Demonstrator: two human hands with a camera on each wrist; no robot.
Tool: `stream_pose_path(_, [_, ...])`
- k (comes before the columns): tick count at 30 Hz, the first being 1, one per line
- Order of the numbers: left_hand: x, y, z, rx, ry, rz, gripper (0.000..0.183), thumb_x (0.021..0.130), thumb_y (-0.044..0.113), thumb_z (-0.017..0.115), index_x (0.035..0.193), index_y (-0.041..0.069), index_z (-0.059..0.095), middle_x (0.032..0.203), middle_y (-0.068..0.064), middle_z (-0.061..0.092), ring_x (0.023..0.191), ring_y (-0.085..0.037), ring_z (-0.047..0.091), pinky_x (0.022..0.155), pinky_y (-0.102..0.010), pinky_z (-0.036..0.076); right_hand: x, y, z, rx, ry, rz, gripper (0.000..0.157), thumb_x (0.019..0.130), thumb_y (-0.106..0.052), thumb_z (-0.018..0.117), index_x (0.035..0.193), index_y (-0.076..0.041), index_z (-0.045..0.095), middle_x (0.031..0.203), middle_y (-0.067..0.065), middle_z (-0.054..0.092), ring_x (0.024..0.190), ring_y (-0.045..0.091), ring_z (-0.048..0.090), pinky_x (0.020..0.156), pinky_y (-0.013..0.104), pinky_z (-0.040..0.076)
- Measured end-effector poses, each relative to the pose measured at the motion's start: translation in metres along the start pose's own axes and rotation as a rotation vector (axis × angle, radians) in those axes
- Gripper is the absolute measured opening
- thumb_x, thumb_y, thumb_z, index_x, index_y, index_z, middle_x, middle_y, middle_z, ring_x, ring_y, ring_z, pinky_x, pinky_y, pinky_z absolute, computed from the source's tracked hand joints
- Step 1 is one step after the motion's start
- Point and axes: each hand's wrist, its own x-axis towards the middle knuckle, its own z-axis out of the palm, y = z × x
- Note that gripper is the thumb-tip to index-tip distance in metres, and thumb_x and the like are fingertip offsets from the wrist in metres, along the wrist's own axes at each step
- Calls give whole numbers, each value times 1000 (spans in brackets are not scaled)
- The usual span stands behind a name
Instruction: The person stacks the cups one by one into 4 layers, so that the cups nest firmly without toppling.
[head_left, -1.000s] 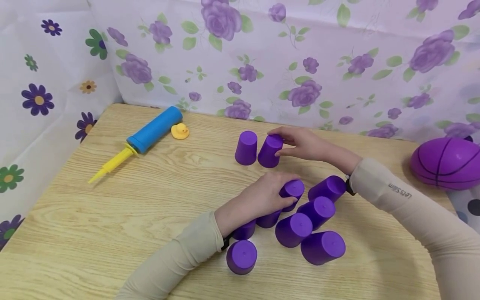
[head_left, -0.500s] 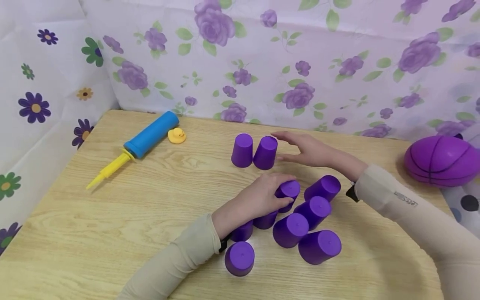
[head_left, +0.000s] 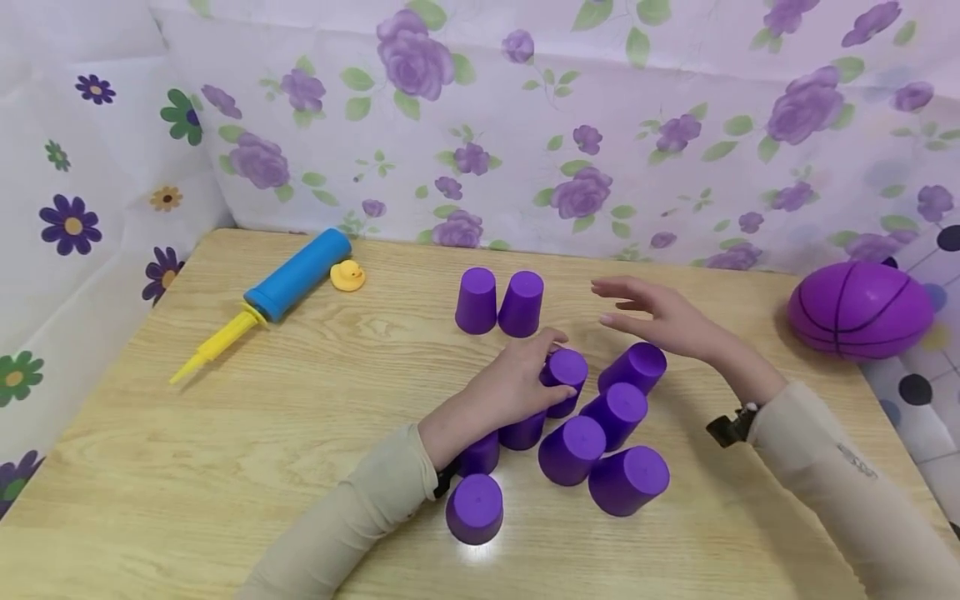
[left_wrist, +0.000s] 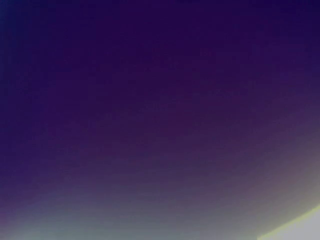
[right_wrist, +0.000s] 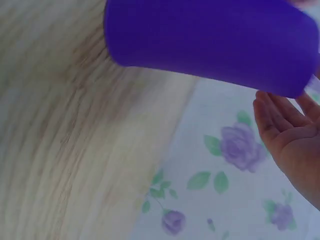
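Upside-down purple plastic cups stand on the table. My left hand (head_left: 513, 379) grips one purple cup (head_left: 567, 372), thumb on its near side and fingers at its far side. The left wrist view is filled by a blurred dark purple surface (left_wrist: 150, 100). Raised over the table, my right hand (head_left: 660, 317) holds nothing, its fingers loosely spread. Two cups (head_left: 477, 302) (head_left: 521, 304) stand side by side at the back. Nearest the right hand is another cup (head_left: 632, 367). In the right wrist view, a cup (right_wrist: 210, 40) partly covers the right hand (right_wrist: 295, 135).
Several more cups (head_left: 572, 451) cluster in front of and beside the left hand, some partly hidden under it. A blue and yellow hand pump (head_left: 296, 275) and a yellow rubber duck (head_left: 348, 276) lie at the back left. A purple ball (head_left: 858, 310) sits at the right edge.
My right hand has let go of the right one of the two back cups and moved away to the right. The left hand stays at its cup. The head view has shifted slightly.
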Motion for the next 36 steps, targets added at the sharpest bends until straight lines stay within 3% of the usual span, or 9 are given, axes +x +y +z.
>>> stream_pose_path(5, [-3,10,-3,31,33,52,45,84,24,71,120,4,55,110,-5,63,98,-13,60,86,-24,49,-25,-3,-7,-3,36,9,45,91,-24,61,134,-19,49,136,0,50,127,18,43,104,39,37])
stream_pose_path(11, [-13,20,-21,26,136,130,48,84,25,71,123,3,55,117,-6,62,107,-14,58,92,-25,47,-35,9,-8,71,-2,20,44,91,-19,61,134,-21,50,136,-2,50,129,17,41,107,41,33])
stream_pose_path(14, [-14,18,-27,12,168,164,51,82,25,72,125,3,55,119,-6,61,109,-15,57,94,-25,46,-39,14,-9,127,-26,11,46,91,-15,61,135,-19,48,136,0,50,128,16,42,107,32,34])
stream_pose_path(19, [-11,11,-35,-24,192,277,49,79,21,75,122,3,58,115,-6,60,105,-15,57,91,-23,47,-44,16,-9,192,-69,16,50,90,-15,63,137,-18,46,137,1,49,128,13,42,106,22,33])
stream_pose_path(26, [4,1,-39,-82,282,369,48,75,17,79,117,3,61,112,-6,63,98,-12,60,84,-18,49,-44,22,-13,194,-194,88,54,87,-24,67,137,-18,46,139,-3,48,130,17,41,109,44,29])
stream_pose_path(29, [14,1,-39,-118,286,373,48,74,17,80,115,2,61,110,-7,63,99,-13,60,86,-17,49,-47,26,-16,188,-236,91,55,87,-24,67,137,-20,47,140,-3,47,130,17,40,108,45,30])
stream_pose_path(36, [25,-1,-51,-246,299,222,48,70,17,83,112,6,62,108,-5,63,98,-15,62,85,-21,50,-57,28,-19,306,-304,-5,63,84,-12,69,141,-18,41,144,9,42,130,13,41,104,17,32])
